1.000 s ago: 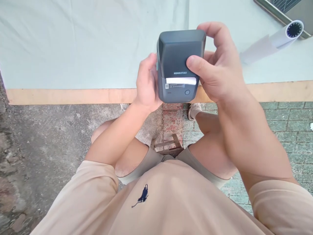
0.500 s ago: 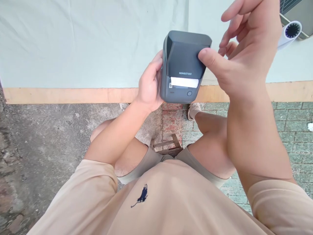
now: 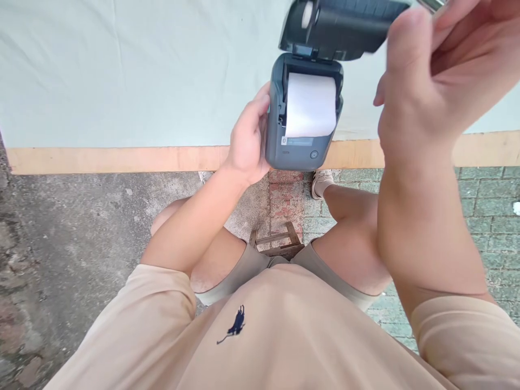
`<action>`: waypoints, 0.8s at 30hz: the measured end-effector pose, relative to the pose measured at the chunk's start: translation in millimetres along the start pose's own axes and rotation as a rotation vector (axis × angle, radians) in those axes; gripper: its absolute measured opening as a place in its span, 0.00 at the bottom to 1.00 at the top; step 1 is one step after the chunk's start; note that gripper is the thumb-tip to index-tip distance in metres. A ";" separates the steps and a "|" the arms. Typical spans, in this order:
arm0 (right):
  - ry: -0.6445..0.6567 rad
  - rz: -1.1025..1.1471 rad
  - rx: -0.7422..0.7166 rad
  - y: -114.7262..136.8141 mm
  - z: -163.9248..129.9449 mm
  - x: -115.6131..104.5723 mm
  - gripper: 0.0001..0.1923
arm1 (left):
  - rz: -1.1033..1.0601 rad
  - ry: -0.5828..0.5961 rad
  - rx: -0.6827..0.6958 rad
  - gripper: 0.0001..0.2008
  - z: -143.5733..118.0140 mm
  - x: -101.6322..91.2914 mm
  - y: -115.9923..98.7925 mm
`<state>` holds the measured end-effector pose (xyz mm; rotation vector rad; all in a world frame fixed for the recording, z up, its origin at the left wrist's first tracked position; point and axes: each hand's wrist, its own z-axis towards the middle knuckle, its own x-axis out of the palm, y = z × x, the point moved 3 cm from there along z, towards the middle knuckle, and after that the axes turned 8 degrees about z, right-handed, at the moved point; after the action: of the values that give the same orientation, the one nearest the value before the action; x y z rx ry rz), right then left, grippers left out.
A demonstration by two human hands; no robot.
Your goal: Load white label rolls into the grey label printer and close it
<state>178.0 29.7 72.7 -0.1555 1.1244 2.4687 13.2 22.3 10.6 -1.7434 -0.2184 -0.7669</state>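
Note:
My left hand [image 3: 249, 138] is closed around the left side of a dark grey label printer [image 3: 298, 160], holding it over the table's front edge. The printer's lid [image 3: 353, 30] is swung up at the back, its dark inside showing. A white label roll [image 3: 311, 105] sits in the bay, with its paper lying toward the small screen and power button. At the lid's right end, the thumb of my right hand [image 3: 442, 76] overlaps the lid's corner. The other fingers are apart from the thumb and partly cut off by the frame.
A pale cloth [image 3: 142, 76] covers the table, which has a wooden front edge [image 3: 122, 160]. Below it are my legs and a small wooden stool [image 3: 284, 238]. The ground is concrete on the left and paving bricks on the right.
The printer's lid has swung from closed to raised, exposing the label roll. My right hand has moved up and right with it; my left hand stays in place on the printer.

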 end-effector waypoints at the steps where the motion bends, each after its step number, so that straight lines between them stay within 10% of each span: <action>1: -0.031 -0.008 0.034 1.0 -0.3 0.8 0.16 | 0.005 0.009 -0.027 0.17 -0.7 0.4 0.0; 12: 0.735 -0.517 0.080 6.6 1.5 17.8 0.14 | 0.136 -0.015 -0.031 0.10 -4.9 2.3 1.3; 24: 0.966 -0.803 0.231 19.6 9.5 28.7 0.12 | 0.216 0.112 0.064 0.09 -3.0 2.5 1.2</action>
<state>144.5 34.8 84.9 -1.5048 1.2960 1.4820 14.6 18.6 11.4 -1.6275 0.0209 -0.6892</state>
